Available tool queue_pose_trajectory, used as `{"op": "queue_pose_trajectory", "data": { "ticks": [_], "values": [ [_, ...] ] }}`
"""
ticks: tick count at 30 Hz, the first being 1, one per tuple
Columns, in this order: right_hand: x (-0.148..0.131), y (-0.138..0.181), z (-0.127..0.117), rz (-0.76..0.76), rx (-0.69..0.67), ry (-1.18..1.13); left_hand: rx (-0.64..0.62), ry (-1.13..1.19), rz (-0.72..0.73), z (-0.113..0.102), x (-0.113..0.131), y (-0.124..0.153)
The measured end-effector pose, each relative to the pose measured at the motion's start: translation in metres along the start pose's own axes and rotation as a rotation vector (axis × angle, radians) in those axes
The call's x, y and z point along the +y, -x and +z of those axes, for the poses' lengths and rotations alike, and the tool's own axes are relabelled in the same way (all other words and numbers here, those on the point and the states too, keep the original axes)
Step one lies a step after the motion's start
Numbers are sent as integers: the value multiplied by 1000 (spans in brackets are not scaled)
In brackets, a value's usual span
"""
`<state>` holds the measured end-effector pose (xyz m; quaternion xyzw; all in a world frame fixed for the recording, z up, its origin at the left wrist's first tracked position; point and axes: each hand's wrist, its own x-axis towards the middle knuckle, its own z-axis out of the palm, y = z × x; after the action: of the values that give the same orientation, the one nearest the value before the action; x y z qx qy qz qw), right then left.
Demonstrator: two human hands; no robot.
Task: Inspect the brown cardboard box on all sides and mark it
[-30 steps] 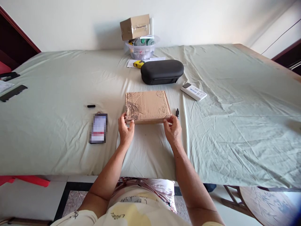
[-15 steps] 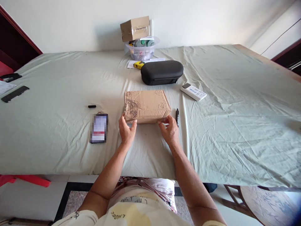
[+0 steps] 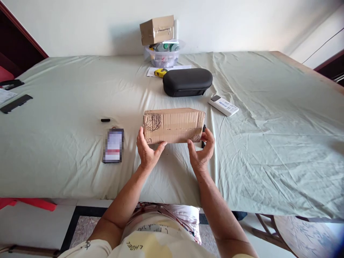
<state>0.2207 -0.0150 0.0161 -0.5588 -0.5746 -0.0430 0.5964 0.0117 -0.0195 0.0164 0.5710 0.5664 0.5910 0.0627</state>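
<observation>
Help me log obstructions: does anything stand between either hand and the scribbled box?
Nothing visible does: the left hand and right hand hold the scribbled box directly. The black pen shows partly behind the right hand, near the box's right end.

Brown, rectangular corrugated-cardboard box [image 3: 176, 126]: left hand [image 3: 147, 153] and right hand [image 3: 201, 153] are holding it at opposite ends, near the lower corners. One long face is pointing toward the wearer; the top is showing as a narrow strip. Dense black scribble is covering that face's upper left, smaller marks showing at both lower corners. A lengthwise seam is crossing it. Whether the underside is touching the cloth-covered tabletop [image 3: 80, 93]: unclear.
</observation>
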Motion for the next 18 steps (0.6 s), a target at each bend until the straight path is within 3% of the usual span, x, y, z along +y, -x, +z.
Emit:
{"op": "queue_pose_trajectory", "data": {
  "ticks": [6,11,18],
  "values": [
    [-19,5,1,-59,-42,56,56,-46,43,1,8,7],
    [-36,11,11,-19,-62,141,56,-70,9,8,18,18],
    [-32,10,7,49,-98,79,62,-40,-59,6,20,17]
  ]
}}
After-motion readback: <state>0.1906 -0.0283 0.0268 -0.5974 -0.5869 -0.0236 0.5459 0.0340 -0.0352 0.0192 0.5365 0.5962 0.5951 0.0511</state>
